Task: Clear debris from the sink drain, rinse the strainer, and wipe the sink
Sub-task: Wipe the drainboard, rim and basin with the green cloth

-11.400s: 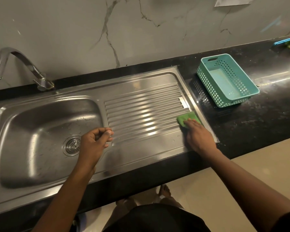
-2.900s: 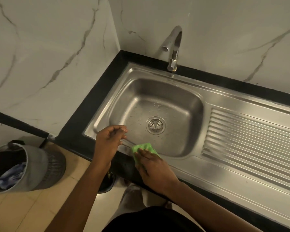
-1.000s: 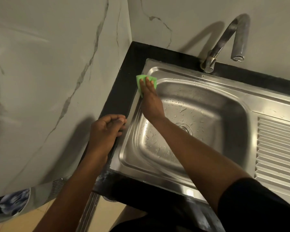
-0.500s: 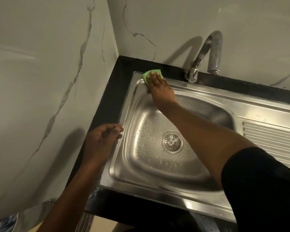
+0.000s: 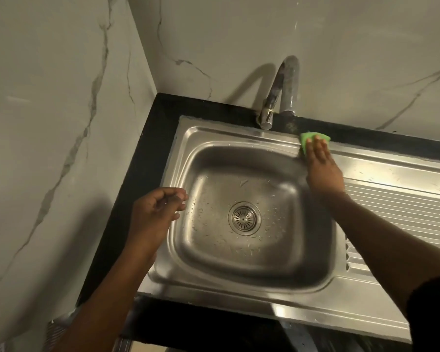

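- few worries, nearest first: left hand [image 5: 155, 212] hangs over the left rim of the sink [image 5: 239, 292], fingers loosely curled round nothing, so it isn't bracing anything. a long reach could tip the balance forward.
- basin floor is speckled with droplets [image 5: 206, 235] and the strainer [image 5: 244, 219] sits seated in the drain at its middle. wiping only the rim would probably leave those spots to dry as marks.
- right hand [image 5: 323, 168] lies flat, fingers straight, pressing the green cloth [image 5: 313, 137] on the back rim just right of the faucet [image 5: 282, 90]. nothing pinches the cloth, so it could bunch or slide out.
- cloth's far edge reaches the black countertop [image 5: 142, 153], so it might drag grit back onto the steel.
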A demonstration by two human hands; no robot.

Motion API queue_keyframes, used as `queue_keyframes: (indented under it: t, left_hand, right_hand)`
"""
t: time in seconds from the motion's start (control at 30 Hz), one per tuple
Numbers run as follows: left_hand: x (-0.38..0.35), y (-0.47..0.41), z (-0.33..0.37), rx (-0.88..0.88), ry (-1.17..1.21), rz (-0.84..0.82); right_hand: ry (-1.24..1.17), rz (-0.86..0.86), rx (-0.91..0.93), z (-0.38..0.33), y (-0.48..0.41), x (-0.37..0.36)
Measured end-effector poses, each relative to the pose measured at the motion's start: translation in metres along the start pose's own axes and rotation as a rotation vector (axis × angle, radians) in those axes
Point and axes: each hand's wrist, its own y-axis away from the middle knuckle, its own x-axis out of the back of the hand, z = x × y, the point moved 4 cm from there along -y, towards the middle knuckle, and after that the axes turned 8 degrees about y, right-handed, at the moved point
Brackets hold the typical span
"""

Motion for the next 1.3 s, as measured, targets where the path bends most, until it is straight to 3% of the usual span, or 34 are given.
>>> queue_keyframes:
  t: [0.17,0.37,0.6,0.77,0.93,1.07,1.17,1.3]
  left_hand:
    - [-0.009,0.000,-0.004,0.013,-0.008,-0.037]
    - [-0.013,-0.002,-0.005,0.017,-0.016,-0.057]
    - [-0.004,-0.006,-0.005,0.000,-0.043,-0.059]
    - [0.012,-0.008,0.001,-0.005,-0.051,-0.013]
    - [0.024,-0.004,0.012,-0.046,-0.091,0.024]
    - [0.028,0.000,0.012,-0.035,-0.085,0.048]
    - [0.028,0.001,0.011,-0.025,-0.061,0.043]
    - [0.026,-0.001,0.009,-0.032,-0.051,0.036]
  right_hand:
    - [-0.089,-0.064,-0.258,0.055,0.030,-0.003]
    - [-0.204,0.017,-0.471,0.008,0.022,-0.001]
    - [-0.205,0.037,-0.352,-0.120,0.002,0.008]
    - [-0.273,0.026,-0.119,-0.230,-0.006,0.017]
    - [-0.330,0.012,0.112,-0.292,-0.014,0.026]
    - [-0.267,0.039,0.301,-0.297,-0.012,0.023]
    - [-0.089,0.088,0.469,-0.267,-0.015,0.020]
    - [-0.070,0.079,0.403,-0.200,-0.023,0.027]
